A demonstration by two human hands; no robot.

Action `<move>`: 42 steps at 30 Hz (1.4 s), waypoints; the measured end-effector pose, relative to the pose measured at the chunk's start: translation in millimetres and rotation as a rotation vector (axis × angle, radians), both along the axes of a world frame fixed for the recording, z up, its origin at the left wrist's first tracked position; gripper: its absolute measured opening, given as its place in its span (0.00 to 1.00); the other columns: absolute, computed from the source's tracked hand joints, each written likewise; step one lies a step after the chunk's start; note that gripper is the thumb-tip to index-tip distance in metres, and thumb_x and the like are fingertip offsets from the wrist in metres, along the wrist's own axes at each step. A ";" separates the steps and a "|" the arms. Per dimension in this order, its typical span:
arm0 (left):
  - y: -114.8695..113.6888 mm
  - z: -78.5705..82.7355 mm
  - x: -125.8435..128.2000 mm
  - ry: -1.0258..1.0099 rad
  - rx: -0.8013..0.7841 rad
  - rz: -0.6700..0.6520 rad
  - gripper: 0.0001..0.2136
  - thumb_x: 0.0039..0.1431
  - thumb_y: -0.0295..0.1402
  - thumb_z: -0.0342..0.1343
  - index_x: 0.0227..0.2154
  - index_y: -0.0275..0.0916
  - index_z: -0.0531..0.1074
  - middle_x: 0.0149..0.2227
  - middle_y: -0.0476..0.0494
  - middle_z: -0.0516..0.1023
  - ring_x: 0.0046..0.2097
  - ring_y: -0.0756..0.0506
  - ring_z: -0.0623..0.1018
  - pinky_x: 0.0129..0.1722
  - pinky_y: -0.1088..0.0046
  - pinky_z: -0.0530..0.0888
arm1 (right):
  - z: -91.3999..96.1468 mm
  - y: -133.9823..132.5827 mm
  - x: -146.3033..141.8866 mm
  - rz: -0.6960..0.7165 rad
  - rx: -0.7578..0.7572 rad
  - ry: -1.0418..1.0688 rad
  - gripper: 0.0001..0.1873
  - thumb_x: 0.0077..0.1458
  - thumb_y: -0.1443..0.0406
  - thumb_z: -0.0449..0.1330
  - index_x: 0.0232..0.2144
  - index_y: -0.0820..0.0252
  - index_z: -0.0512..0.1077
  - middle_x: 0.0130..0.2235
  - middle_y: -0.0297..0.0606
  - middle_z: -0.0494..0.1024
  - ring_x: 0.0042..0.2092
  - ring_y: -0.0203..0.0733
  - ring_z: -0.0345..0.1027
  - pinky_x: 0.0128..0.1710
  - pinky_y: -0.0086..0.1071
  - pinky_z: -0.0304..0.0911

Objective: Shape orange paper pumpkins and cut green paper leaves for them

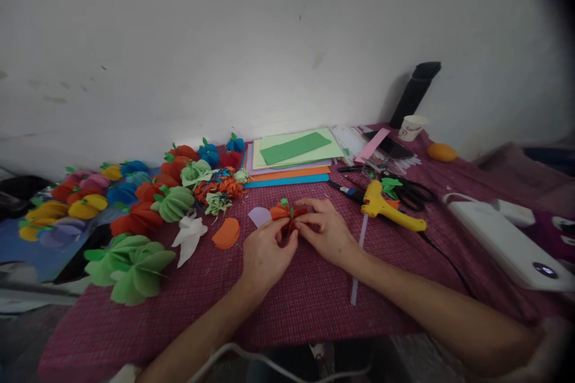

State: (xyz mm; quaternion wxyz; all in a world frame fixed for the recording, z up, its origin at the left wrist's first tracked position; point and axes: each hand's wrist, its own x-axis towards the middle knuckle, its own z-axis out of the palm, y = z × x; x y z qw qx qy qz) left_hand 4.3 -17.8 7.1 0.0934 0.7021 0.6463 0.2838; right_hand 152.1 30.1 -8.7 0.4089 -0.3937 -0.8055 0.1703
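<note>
Between both hands is a small orange paper pumpkin (280,212) with a green stem on top, held just above the red checked cloth. My left hand (268,249) pinches its lower left side. On its right side, my right hand (327,230) has thumb and fingers closed against the folded paper. The fingers hide part of the pumpkin. Left of my left hand lie cut orange paper circles (226,233) and a lilac paper piece (259,216). A yellow hot glue gun (381,206) with a glue stick lies right of my right hand.
Many finished paper pumpkins (137,218) crowd the left side, beside paper scraps (224,187) and a white crumpled tissue (189,238). Coloured sheets (294,149) are stacked at the back. Black scissors (413,191), a paper cup (412,127), an orange fruit (442,152) and a white power bank (507,245) lie right.
</note>
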 end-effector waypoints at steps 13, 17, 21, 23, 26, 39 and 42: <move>7.7 -5.0 -3.1 0.006 -0.008 0.032 0.09 0.55 0.33 0.50 0.31 0.41 0.76 0.23 0.52 0.72 0.25 0.53 0.66 0.26 0.77 0.58 | 2.5 -1.9 -3.6 -0.006 0.048 0.002 0.08 0.49 0.70 0.58 0.26 0.56 0.76 0.43 0.37 0.73 0.43 0.42 0.63 0.43 0.39 0.60; 7.4 -6.1 -2.9 0.010 0.008 0.038 0.08 0.54 0.32 0.50 0.30 0.41 0.76 0.22 0.53 0.71 0.24 0.53 0.66 0.25 0.78 0.58 | 0.9 -1.6 -4.6 -0.019 0.064 0.001 0.06 0.48 0.69 0.59 0.27 0.57 0.76 0.43 0.37 0.73 0.44 0.42 0.62 0.43 0.38 0.59; 7.7 -7.3 -2.5 0.024 0.020 0.032 0.08 0.54 0.32 0.50 0.29 0.41 0.75 0.22 0.53 0.71 0.24 0.53 0.66 0.25 0.77 0.57 | 0.1 -1.1 -5.5 -0.022 0.069 0.001 0.06 0.48 0.69 0.59 0.27 0.57 0.76 0.43 0.37 0.74 0.44 0.42 0.63 0.43 0.39 0.59; 7.9 -7.7 -2.3 0.027 0.025 0.032 0.08 0.54 0.32 0.51 0.28 0.40 0.75 0.22 0.52 0.71 0.24 0.53 0.65 0.25 0.77 0.57 | -0.3 -0.8 -6.0 -0.024 0.063 0.006 0.06 0.48 0.69 0.58 0.26 0.56 0.76 0.43 0.37 0.74 0.43 0.42 0.63 0.43 0.39 0.59; 7.6 -7.9 -2.1 0.027 0.031 0.028 0.08 0.54 0.32 0.51 0.28 0.40 0.75 0.22 0.52 0.71 0.24 0.53 0.65 0.25 0.77 0.57 | -0.6 -0.7 -6.9 -0.027 0.049 0.024 0.07 0.48 0.70 0.58 0.24 0.56 0.76 0.43 0.36 0.74 0.43 0.41 0.63 0.42 0.38 0.59; 9.2 -8.9 -2.9 -0.033 -0.005 0.032 0.10 0.55 0.34 0.49 0.27 0.41 0.75 0.22 0.53 0.71 0.23 0.53 0.65 0.25 0.77 0.57 | 2.8 -1.0 -9.4 -0.035 0.033 0.087 0.08 0.46 0.73 0.59 0.22 0.57 0.75 0.42 0.35 0.75 0.42 0.41 0.62 0.41 0.38 0.59; 9.3 -9.8 -3.2 -0.071 -0.006 0.037 0.10 0.55 0.36 0.49 0.29 0.41 0.75 0.22 0.53 0.71 0.23 0.53 0.65 0.25 0.77 0.58 | 2.8 -1.7 -8.8 -0.029 0.029 0.080 0.08 0.47 0.72 0.59 0.22 0.57 0.75 0.42 0.36 0.74 0.42 0.42 0.62 0.42 0.39 0.59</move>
